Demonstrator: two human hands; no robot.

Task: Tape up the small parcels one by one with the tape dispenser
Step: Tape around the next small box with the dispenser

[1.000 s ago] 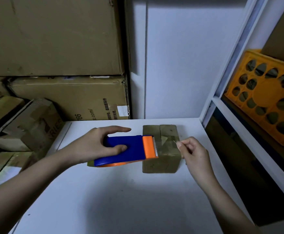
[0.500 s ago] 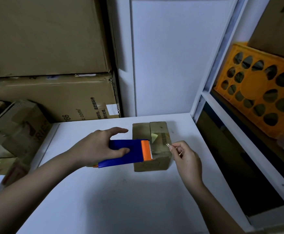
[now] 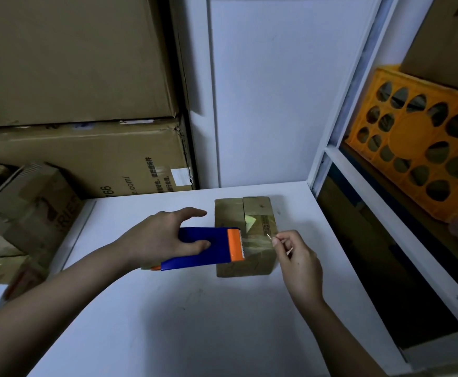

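A small brown cardboard parcel (image 3: 252, 213) sits on the white table (image 3: 184, 317), near its back right corner. My left hand (image 3: 162, 238) grips a blue tape dispenser (image 3: 203, 247) with an orange toothed blade end, held just above the parcel's left side. A strip of clear tape (image 3: 257, 242) runs from the blade across the parcel's top. My right hand (image 3: 295, 257) pinches the free end of that tape at the parcel's right edge.
Large cardboard boxes (image 3: 86, 156) are stacked behind the table on the left, with smaller boxes (image 3: 26, 213) beside its left edge. A white shelf frame (image 3: 358, 180) stands on the right, holding an orange perforated crate (image 3: 418, 142).
The view shifted slightly. The dispenser and my right hand stay over the parcel, with the tape stretched between them sitting lower on the parcel's top.
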